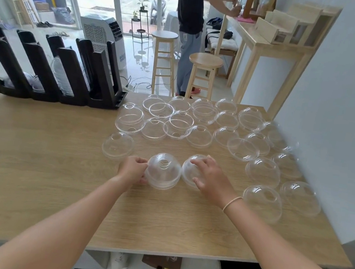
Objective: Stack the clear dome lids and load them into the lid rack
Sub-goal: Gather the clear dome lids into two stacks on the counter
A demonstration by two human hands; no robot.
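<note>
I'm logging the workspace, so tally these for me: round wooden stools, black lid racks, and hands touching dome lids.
Round wooden stools: 2
Black lid rack: 1
Hands touching dome lids: 2, left hand and right hand
Total: 5
</note>
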